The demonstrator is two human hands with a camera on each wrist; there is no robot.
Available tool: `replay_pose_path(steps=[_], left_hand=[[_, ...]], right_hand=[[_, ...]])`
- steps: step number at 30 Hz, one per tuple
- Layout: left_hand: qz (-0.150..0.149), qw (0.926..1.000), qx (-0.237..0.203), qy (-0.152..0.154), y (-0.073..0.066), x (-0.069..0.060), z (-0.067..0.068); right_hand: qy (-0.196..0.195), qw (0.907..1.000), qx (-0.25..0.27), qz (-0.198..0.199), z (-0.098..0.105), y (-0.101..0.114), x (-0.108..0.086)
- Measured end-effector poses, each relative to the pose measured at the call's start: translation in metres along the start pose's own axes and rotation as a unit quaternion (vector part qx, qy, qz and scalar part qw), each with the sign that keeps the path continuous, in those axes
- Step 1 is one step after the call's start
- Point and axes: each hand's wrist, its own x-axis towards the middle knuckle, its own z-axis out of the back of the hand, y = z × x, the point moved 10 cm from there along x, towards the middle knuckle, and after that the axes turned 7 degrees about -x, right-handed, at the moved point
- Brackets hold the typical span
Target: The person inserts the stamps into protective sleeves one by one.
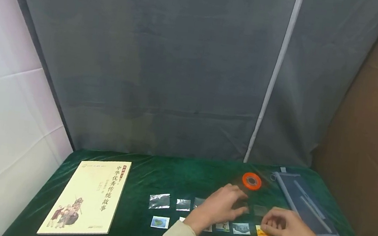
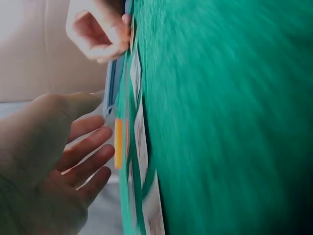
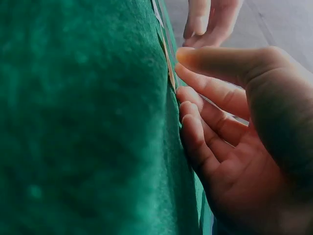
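My right hand [image 1: 283, 226] is low over the right end of a row of small picture cards, its fingers curled. Thumb and fingertips pinch the edge of a small yellow picture card [image 1: 262, 232] lying on the green cloth. Left of it lie a grey-blue picture card [image 1: 241, 228] and a greenish one [image 1: 223, 226]. Above the row hovers my left hand [image 1: 218, 206], fingers spread loosely and holding nothing; its forearm hides some cards. Small clear plastic sleeves [image 1: 159, 201] form a second row behind; one sleeve [image 1: 260, 210] lies between the hands.
A cream book [image 1: 88, 198] lies at the left of the cloth-covered table [image 1: 133, 229]. An orange ring-shaped item [image 1: 251, 181] sits behind the hands. At the right is a dark zip pouch [image 1: 309, 203] with pale, thin strips. A blue picture card [image 1: 160, 222] ends the row at left.
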Motion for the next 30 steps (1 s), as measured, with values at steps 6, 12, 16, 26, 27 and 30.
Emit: replay_pose_path(steps=[6, 12, 16, 26, 27, 30], left_hand=[[0.001, 0.9992, 0.032, 0.026, -0.015, 0.019, -0.022], [0.054, 0.9948, 0.086, 0.011, -0.016, 0.028, -0.029], [0.073, 0.9931, 0.091, 0.013, -0.017, 0.028, -0.028], [0.085, 0.9936, 0.075, 0.000, -0.015, 0.031, -0.027], [0.088, 0.9937, 0.070, 0.000, -0.014, 0.031, -0.027], [0.094, 0.9938, 0.059, 0.000, -0.013, 0.032, -0.027]], right_hand=[[0.009, 0.9998, 0.004, 0.015, -0.001, 0.003, -0.001], [0.009, 0.9995, 0.006, 0.031, -0.001, 0.009, -0.002], [0.009, 0.9990, 0.001, 0.043, -0.002, 0.012, -0.002], [0.020, 0.9988, 0.002, 0.045, -0.002, 0.011, -0.001], [0.020, 0.9988, 0.002, 0.045, -0.002, 0.011, -0.001], [0.021, 0.9989, -0.002, 0.043, -0.003, 0.011, 0.000]])
